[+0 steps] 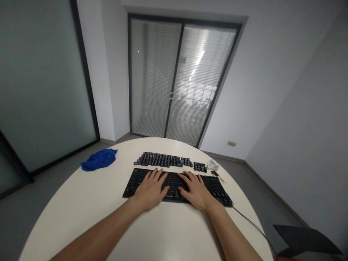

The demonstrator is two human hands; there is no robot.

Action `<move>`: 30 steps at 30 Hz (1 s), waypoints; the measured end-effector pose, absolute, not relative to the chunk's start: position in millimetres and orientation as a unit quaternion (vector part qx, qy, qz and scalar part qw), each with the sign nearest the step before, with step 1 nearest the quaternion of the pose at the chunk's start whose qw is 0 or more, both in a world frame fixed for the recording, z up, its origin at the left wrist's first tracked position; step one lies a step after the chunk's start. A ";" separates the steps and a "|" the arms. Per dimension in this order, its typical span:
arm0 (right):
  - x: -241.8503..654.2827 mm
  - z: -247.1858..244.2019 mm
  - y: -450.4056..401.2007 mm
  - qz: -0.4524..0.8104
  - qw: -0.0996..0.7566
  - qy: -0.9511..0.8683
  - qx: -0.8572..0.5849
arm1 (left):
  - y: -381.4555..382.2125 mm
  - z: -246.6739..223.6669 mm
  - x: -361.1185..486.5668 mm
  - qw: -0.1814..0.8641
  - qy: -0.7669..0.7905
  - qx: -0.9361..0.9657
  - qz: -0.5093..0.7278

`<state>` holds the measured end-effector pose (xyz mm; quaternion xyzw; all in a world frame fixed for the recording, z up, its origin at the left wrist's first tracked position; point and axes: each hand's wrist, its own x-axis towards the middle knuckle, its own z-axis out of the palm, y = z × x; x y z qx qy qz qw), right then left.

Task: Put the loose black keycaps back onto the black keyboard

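Note:
A black keyboard [133, 185] lies on the round table, most of its keycaps off on the left and middle, while keys remain at its right end. My left hand [152, 188] rests on its left-middle part, fingers spread. Just to the right, my right hand [197, 190] lies on it too, fingers apart. Neither hand holds anything. Behind the keyboard, loose black keycaps [160, 159] are laid out in rows, with further groups of them to the right. Parts of the keyboard are hidden under both hands.
A crumpled blue cloth [99, 160] lies at the table's left. By the right edge are a clear plastic bag [213, 165] and a small tool [219, 175]. The keyboard's cable [251, 222] runs over the table's [89, 206] right edge, near a dark chair [304, 239].

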<state>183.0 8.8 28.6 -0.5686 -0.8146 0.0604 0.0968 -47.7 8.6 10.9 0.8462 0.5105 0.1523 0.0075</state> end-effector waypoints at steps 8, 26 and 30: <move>182.4 28.1 8.2 0.062 0.114 -0.814 -0.566 | 5.8 14.2 -47.4 0.000 0.505 0.846 0.172; 154.3 40.6 29.6 -0.011 0.139 -0.810 -0.569 | 7.7 8.9 -46.9 -0.016 0.499 0.846 0.187; 143.8 50.3 47.3 -0.041 0.094 -0.795 -0.598 | 8.5 7.8 -47.0 -0.018 0.503 0.844 0.185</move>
